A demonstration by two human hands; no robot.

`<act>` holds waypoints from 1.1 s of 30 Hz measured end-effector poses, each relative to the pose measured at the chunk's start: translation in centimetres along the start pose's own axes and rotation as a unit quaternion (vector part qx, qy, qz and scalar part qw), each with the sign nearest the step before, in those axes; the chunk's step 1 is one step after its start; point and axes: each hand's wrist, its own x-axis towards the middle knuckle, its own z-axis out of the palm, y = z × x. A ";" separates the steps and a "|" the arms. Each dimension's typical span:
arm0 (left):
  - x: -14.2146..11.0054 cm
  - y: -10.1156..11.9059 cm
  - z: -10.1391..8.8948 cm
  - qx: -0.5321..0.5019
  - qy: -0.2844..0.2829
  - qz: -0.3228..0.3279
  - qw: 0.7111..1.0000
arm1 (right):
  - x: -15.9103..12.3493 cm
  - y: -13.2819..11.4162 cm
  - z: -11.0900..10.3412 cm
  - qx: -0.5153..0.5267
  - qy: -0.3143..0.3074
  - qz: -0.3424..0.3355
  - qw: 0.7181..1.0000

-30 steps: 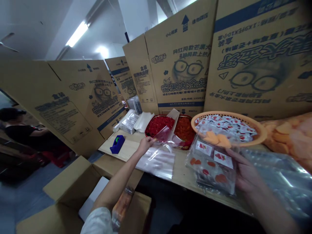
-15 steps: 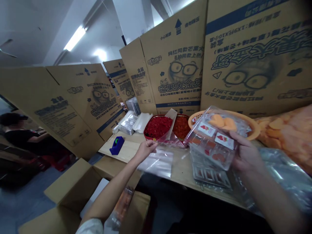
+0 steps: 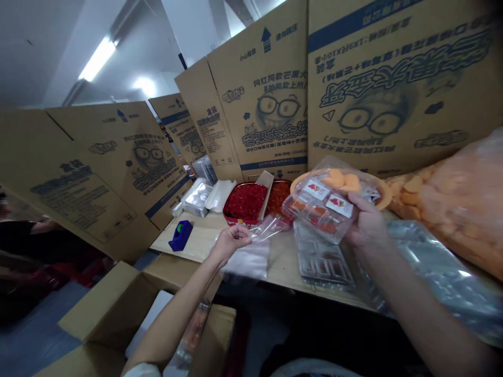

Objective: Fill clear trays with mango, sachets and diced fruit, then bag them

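My left hand (image 3: 231, 242) is closed in a pinch on the edge of a clear plastic bag (image 3: 271, 228), which stretches rightward. My right hand (image 3: 365, 220) grips the right end of a clear plastic tray (image 3: 330, 230), raised and tilted above the table. In the tray sit orange sweets (image 3: 342, 179), small packets with red pictures (image 3: 340, 204) and reddish pieces. Below it lies a stack of empty clear trays (image 3: 324, 262). More flat clear bags (image 3: 247, 260) rest under my left hand.
Behind stand a red-filled tub (image 3: 245, 201), an orange basket (image 3: 383, 191) and a big bag of orange sweets (image 3: 444, 193). A blue tape dispenser (image 3: 181, 235) is at left. An open carton (image 3: 98, 303) sits below the table's edge. Tall cardboard sheets (image 3: 259, 104) wall the back.
The view has shifted a little to the right. My left hand now has the bag's film drawn out between its fingers and the tray. The tray in my right hand has come down slightly flatter.
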 end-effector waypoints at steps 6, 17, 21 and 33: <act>-1.1 0.4 0.8 -0.060 -0.041 -0.084 0.994 | 0.7 0.1 0.9 0.036 -0.038 0.013 0.999; -2.3 0.2 2.2 -0.145 -0.049 -0.151 0.977 | 0.8 2.2 1.7 0.047 -0.087 -0.072 0.992; -2.5 -0.3 2.2 -0.176 -0.033 -0.175 0.968 | 1.4 2.6 0.8 0.047 -0.107 -0.117 0.986; -2.3 -0.4 4.2 -0.253 0.044 -0.161 0.953 | 1.6 3.8 -0.4 0.008 -0.143 -0.135 0.980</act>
